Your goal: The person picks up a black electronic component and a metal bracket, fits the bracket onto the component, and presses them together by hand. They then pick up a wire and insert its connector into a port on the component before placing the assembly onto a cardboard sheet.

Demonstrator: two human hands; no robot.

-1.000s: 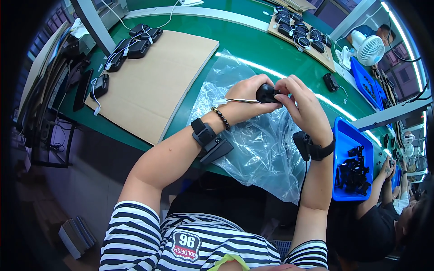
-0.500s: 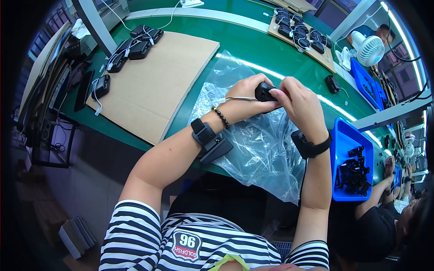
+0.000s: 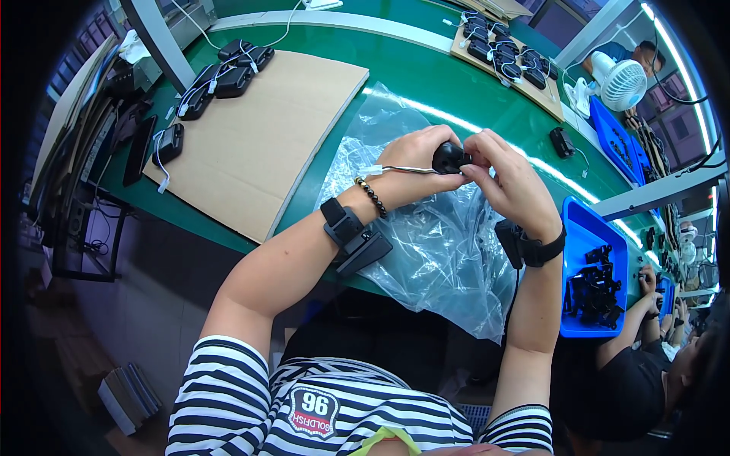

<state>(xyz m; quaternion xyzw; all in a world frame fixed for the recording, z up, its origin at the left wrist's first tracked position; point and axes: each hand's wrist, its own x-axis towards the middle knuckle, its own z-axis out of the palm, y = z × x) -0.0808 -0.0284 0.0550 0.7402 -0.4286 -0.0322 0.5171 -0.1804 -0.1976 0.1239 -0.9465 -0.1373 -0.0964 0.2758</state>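
A small rounded black device (image 3: 449,157), with a thin white-and-black cable ending in a white connector (image 3: 372,170), is held above a clear plastic bag (image 3: 449,251). My left hand (image 3: 414,158) wraps round it from the left, and the cable runs back over that wrist. From the right, the thumb and forefinger of my right hand (image 3: 508,178) pinch at the device's right edge. Whether a separate small part sits between those fingertips is too small to tell. The bag lies crumpled on the green table (image 3: 334,163) under both hands.
On the left, a cardboard sheet (image 3: 266,129) carries several black devices (image 3: 233,81) with white cables. More such devices (image 3: 506,57) lie on a board at the far right. A blue bin (image 3: 566,304) of black parts stands by my right forearm. Beyond are a white fan (image 3: 622,83) and co-workers.
The black device has turned in my left hand and shows more of its face. My right hand has shifted slightly right, and its fingertips now grip the device's edge.
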